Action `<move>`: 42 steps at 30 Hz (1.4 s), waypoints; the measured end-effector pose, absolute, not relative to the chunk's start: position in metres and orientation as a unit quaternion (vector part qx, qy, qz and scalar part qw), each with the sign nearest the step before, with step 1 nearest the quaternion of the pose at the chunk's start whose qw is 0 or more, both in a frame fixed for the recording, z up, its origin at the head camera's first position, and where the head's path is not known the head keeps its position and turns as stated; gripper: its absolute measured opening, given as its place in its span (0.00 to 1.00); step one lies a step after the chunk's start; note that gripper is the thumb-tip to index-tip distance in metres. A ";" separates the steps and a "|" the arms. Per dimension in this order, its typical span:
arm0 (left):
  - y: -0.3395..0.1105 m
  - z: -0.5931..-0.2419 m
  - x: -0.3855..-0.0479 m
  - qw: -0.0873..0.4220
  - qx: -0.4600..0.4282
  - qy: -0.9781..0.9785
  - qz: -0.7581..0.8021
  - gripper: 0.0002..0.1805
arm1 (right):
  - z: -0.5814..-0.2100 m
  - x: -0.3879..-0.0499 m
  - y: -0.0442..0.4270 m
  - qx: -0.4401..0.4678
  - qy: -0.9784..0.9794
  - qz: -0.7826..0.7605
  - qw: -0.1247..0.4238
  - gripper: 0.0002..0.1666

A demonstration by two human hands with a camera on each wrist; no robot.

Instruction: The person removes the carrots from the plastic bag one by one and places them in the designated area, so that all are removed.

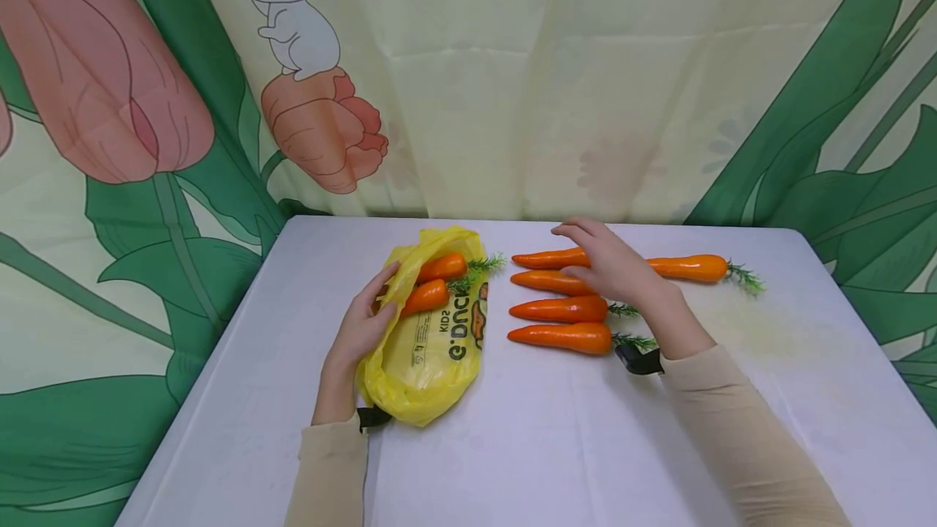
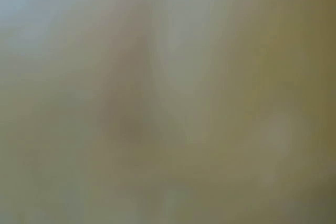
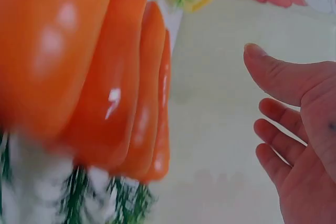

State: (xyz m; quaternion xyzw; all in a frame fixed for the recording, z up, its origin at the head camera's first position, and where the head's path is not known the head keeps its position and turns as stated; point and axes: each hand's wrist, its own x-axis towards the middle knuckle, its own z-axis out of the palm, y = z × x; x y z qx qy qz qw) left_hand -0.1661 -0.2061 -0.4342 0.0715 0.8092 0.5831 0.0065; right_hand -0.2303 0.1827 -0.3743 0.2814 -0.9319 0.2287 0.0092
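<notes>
near the far edge of the white table (image 1: pixel 527 437), left of centre, the left hand (image 1: pixel 363 320) grips the rim of a thin, crinkled yellow plastic bag (image 1: pixel 432 376); two feathery-topped carrots (image 1: pixel 442 268) sit in its mouth. then four glossy, tapered carrots (image 1: pixel 559 310) lie in a row, the right hand (image 1: pixel 612 264) above the farther ones, fingers relaxed, thumb spread. one smooth carrot (image 1: pixel 690 268) lies toward the far right corner.

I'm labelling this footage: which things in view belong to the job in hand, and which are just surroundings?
Likely in the job:
yellow plastic bag, held by the left hand
two carrots in the bag
loose carrots by the right hand

Just around it:
white-covered table
printed fabric backdrop
black wrist cameras
</notes>
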 end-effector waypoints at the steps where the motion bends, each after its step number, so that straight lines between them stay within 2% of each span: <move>1: -0.205 -0.430 -0.164 0.008 0.074 0.809 0.583 0.33 | -0.374 -0.230 0.177 0.285 -0.930 0.232 0.007 0.35; 6: -0.200 -0.410 -0.155 0.014 0.084 0.807 0.584 0.32 | -0.374 -0.229 0.149 0.305 -0.922 0.240 -0.005 0.35; 20: -0.200 -0.408 -0.154 0.017 0.076 0.806 0.586 0.33 | -0.390 -0.226 0.084 0.335 -0.910 0.241 -0.044 0.37; 23: -0.200 -0.409 -0.154 0.013 0.076 0.809 0.583 0.32 | -0.394 -0.226 0.073 0.345 -0.907 0.237 -0.045 0.37; 30: -0.210 -0.443 -0.168 -0.013 0.093 0.802 0.590 0.33 | -0.401 -0.226 0.052 0.366 -0.897 0.243 -0.038 0.37; 42: -0.210 -0.443 -0.169 -0.008 0.088 0.803 0.589 0.33 | -0.414 -0.229 0.023 0.394 -0.890 0.223 -0.051 0.31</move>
